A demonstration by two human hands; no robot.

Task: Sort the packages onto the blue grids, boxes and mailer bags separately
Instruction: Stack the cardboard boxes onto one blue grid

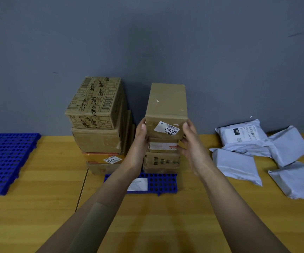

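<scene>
Looks down on a wooden table [147,225] set against a grey wall [147,42]. Near the middle, a blue grid [163,183] carrying two stacks of brown cardboard boxes towards its back, with a white paper slip [138,184] lying flat on its front part. On the left, the left stack [100,136], several boxes high, topped by one printed "John Jeff", with an orange box lower down. Just beside it, the narrower right stack [161,160], and on top of that the top box [165,105], upright and touching a small box [163,145] with a white and red label. Clasping the left side of the top box, the left hand [141,136], thumb at the front edge. Clasping the right side, the right hand [191,141], fingers curled round the lower corner and reaching down to the small box. Between the two hands, on the front face, a sticker [167,129] reading 2-4207. Cannot tell whether the top box rests its full weight on the stack. To the right, well apart from the grid, a loose heap of pale mailer bags [257,152] straight on the table, one with a printed shipping label. At far left, a second blue grid [5,157], partly out of view.
</scene>
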